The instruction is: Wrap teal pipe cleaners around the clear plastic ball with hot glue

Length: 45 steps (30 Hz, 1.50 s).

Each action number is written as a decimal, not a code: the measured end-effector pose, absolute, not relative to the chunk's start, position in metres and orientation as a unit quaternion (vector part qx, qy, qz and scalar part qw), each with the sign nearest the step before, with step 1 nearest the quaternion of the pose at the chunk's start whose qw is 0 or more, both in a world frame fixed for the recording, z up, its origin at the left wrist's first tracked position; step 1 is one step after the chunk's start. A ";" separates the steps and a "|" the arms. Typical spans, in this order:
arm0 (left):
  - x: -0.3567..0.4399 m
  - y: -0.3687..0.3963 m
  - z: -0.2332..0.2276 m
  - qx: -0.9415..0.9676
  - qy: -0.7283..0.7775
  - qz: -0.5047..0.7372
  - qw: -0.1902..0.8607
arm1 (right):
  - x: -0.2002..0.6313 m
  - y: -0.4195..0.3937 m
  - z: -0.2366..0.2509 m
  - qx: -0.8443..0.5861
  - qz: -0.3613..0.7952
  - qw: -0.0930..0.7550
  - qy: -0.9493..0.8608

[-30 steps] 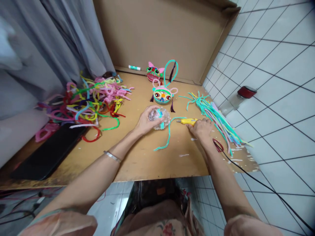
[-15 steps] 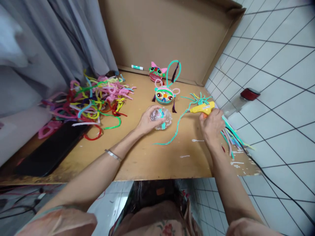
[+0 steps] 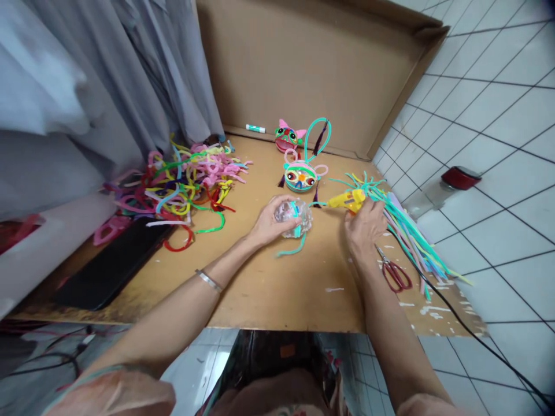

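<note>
Lying on the wooden table (image 3: 260, 289), a tangled heap of coloured pipe cleaners (image 3: 182, 182) is filling the far left side, with a black flat slab (image 3: 115, 263) in front of it and grey curtain cloth hanging behind. Two finished pipe-cleaner faces are sitting past the hands: one (image 3: 300, 176) just beyond the clear ball, the other (image 3: 288, 134) near the cardboard back wall (image 3: 312, 63), beside a tall teal loop. One green-and-white stick (image 3: 255, 128) is resting at the foot of that wall.

The left hand (image 3: 269, 222) is cupping a clear plastic ball (image 3: 292, 216) on the table, fingers curled around it; a teal pipe cleaner (image 3: 291, 249) is trailing from the ball. The right hand (image 3: 365, 225) is gripping a yellow glue gun (image 3: 344, 200), fingers closed on its handle, nozzle pointing at the ball. One bundle of teal and pale pipe cleaners (image 3: 405, 228) is fanning out at right, one pair of red-handled scissors (image 3: 392, 271) beside it, and a black cord (image 3: 455, 320) is running off the edge. White glue spots are marking the near-right corner.
</note>
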<state>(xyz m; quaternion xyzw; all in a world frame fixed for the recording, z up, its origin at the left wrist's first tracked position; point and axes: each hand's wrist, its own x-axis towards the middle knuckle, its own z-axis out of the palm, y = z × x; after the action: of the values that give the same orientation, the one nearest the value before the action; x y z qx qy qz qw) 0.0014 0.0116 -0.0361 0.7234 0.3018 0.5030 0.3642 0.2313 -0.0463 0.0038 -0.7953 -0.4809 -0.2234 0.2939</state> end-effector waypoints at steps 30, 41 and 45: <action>0.002 0.009 -0.038 0.743 0.287 0.496 0.346 | 0.210 -0.060 -0.007 -0.699 -0.207 0.414 -0.546; 0.001 0.007 -0.035 0.760 0.264 0.498 0.323 | 0.205 -0.065 -0.001 -0.686 -0.250 0.372 -0.574; 0.002 0.007 -0.035 0.761 0.267 0.495 0.324 | 0.205 -0.066 -0.002 -0.677 -0.260 0.371 -0.580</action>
<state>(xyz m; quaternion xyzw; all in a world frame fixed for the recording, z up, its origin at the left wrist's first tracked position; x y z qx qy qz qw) 0.0016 0.0067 -0.0347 0.7607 0.2667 0.4952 0.3239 0.2048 -0.0657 -0.0017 -0.6769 -0.5802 -0.2605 0.3706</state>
